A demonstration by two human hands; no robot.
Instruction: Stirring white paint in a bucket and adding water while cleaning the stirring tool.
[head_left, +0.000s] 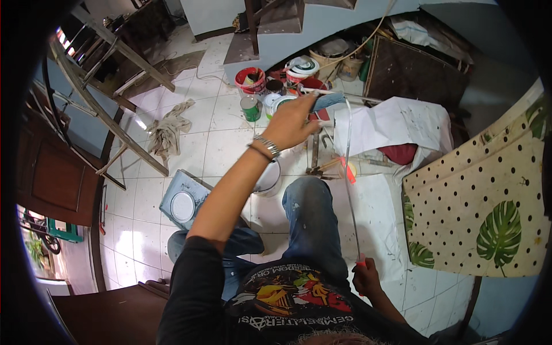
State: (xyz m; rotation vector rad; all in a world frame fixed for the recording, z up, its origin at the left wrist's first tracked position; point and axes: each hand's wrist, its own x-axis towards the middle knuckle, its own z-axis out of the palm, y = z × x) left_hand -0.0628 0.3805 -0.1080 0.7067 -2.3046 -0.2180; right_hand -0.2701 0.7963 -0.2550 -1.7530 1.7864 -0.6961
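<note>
Paint roller (330, 102), blue-sleeved: right hand (367, 276) closed round red handle (361, 262); left hand (293, 122) at sleeve end, cannot tell its grip. 1 green can (250, 109) nearby.

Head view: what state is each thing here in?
Paint roller: held, its end by the left hand
Right hand: closed on the handle
Left hand: at the paint roller; grip unclear
Red bucket: open, things inside
Green can: upright
Blue tray: flat on the floor
Cloth: crumpled
Ladder: standing
White sheet: draped, wrinkled
Spotted cover: spread out
</note>
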